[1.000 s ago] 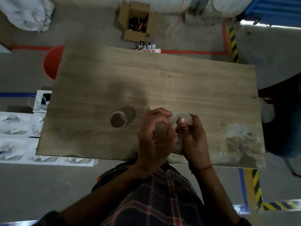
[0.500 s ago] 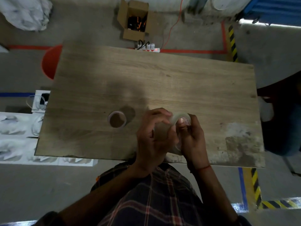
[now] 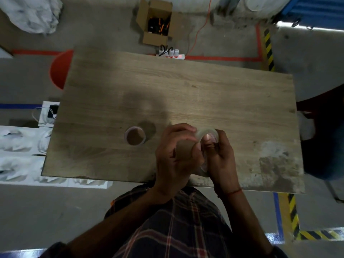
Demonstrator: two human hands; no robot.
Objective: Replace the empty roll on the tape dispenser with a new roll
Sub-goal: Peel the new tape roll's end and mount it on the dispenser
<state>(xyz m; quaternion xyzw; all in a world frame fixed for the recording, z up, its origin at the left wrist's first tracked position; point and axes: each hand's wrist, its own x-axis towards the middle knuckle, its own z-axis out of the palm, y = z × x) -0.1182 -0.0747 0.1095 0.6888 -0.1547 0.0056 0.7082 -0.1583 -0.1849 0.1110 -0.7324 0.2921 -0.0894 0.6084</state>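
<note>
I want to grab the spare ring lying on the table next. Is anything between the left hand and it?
Nothing visible: bare table lies between the left hand and the ring. But both hands are busy holding the tape roll.

Tape roll (image 3: 208,131): mostly hidden between both hands; only its top arc shows.
Left hand (image 3: 175,159): fingers curl over something unidentifiable.
Right hand (image 3: 221,157): palm side hidden.
Cardboard box (image 3: 155,21), far beyond the grip: contents too small to identify.

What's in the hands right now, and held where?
Both hands hold a clear tape roll: right hand around its rim, left hand fingers at its left edge. Dispenser not visible.
</note>
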